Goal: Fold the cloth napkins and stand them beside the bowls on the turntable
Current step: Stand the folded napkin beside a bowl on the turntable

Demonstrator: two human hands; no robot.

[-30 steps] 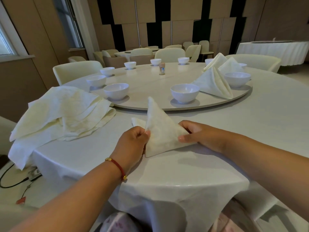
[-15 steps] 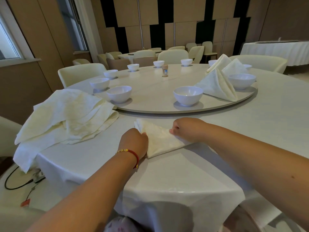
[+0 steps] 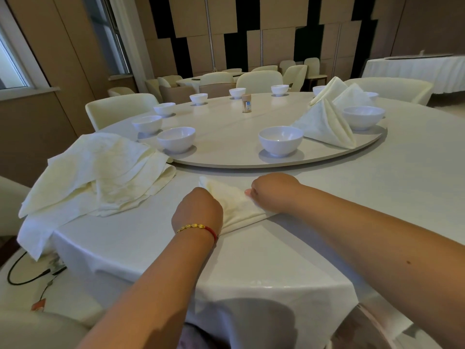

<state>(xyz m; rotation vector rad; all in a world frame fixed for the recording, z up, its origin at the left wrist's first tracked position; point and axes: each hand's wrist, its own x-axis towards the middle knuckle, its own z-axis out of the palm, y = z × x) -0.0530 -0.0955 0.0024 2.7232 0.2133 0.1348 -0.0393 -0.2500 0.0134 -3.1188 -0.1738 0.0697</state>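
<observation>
On the near part of the table, just this side of the turntable: a folded napkin pressed flat, long axis from far left to near right, narrow tip toward far left. Pinned under left hand and right hand, both curled into fists upon it. To the left, a napkin pile.

Panelled wall — cream chairs, left window.

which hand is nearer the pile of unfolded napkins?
Left. The left hand sits just right of the pile of unfolded napkins; the right hand is farther right, across the napkin being folded.
</observation>
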